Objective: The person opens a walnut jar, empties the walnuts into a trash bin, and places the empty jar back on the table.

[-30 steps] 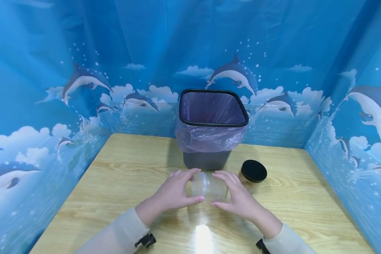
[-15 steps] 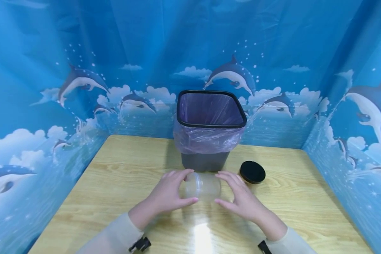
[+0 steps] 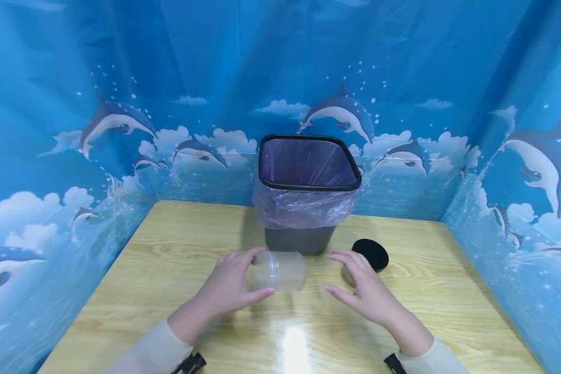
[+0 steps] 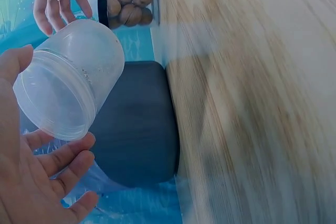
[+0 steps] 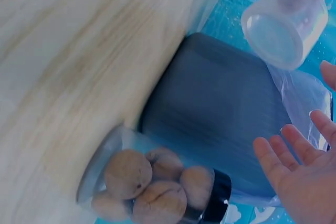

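A clear plastic jar (image 3: 289,271) lies sideways in the air above the table, its open mouth facing left. My left hand (image 3: 229,280) grips it by the threaded rim, thumb on the near side and fingers on the far side. In the left wrist view the inside of the jar (image 4: 86,61) looks bare. My right hand (image 3: 369,291) is apart from the jar, thumb and fingers spread around nothing. Close behind that hand stands a second jar (image 5: 157,182) of walnuts with a black lid (image 3: 373,254), partly hidden by the hand in the head view.
A grey trash bin (image 3: 299,240) with a black rim and a pale purple bag stands just behind the held jar. The wooden table (image 3: 191,234) carries it all. A blue dolphin-print curtain (image 3: 205,78) surrounds the back and sides.
My left hand has moved left with the clear jar. My right hand has come away from the jar's base, and a gap now lies between them.
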A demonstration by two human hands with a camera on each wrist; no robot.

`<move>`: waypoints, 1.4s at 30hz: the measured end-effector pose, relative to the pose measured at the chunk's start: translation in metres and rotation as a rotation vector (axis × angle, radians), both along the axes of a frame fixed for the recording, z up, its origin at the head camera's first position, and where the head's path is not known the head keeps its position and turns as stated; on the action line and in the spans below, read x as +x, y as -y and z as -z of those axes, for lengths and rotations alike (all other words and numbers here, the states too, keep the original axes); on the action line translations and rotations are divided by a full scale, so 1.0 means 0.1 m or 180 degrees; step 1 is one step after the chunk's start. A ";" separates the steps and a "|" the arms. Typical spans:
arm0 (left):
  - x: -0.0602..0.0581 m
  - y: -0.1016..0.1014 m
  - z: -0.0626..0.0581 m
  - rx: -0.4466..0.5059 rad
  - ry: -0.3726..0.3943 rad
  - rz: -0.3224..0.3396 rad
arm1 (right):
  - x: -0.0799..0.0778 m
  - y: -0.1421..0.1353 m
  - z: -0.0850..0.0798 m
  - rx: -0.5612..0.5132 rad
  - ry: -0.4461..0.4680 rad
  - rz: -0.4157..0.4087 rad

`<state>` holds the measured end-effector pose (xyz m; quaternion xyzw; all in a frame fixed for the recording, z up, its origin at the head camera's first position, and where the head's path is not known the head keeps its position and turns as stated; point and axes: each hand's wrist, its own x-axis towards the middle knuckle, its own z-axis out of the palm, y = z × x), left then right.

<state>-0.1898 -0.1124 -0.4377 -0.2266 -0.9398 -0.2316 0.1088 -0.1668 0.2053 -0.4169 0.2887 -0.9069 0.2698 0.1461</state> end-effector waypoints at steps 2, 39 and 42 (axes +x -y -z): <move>0.00 0.04 -0.01 -0.0005 -0.0016 -0.0020 | 0.00 -0.03 -0.02 -0.0002 0.0030 0.0068; -0.13 0.58 -0.26 0.0019 0.0010 -0.0547 | -0.06 -0.65 -0.10 -0.0366 -0.0099 0.0902; -0.16 0.62 -0.25 -0.0028 -0.0023 -0.0559 | -0.06 -0.71 -0.08 -0.0389 -0.0023 0.0935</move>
